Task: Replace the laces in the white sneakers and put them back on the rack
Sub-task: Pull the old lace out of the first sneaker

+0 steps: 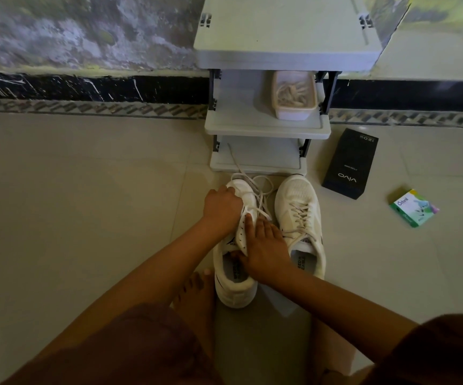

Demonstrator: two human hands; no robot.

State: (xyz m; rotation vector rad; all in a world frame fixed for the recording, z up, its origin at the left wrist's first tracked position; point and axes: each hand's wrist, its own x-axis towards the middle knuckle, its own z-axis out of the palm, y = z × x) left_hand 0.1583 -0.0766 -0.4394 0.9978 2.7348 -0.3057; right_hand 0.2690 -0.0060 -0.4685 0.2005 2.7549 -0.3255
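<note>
Left hand point(222, 205): the toe of the half-unlaced white mesh sneaker point(234, 290) is gripped.
Right hand point(265, 251): that sneaker's eyelet flap is pinched.
Laced white sneaker point(298, 201): stood just beside it, before the grey plastic rack point(266, 126).
Loose white lace point(235, 161): draped onto the lowest shelf.

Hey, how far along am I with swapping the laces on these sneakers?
Done, maybe: the laced sneaker, though old or new laces I cannot tell. In hand: your left hand and right hand hold the other sneaker, its lace loose, upper eyelets empty. Left: finish lacing, then both onto the rack; they're on the floor.
</note>
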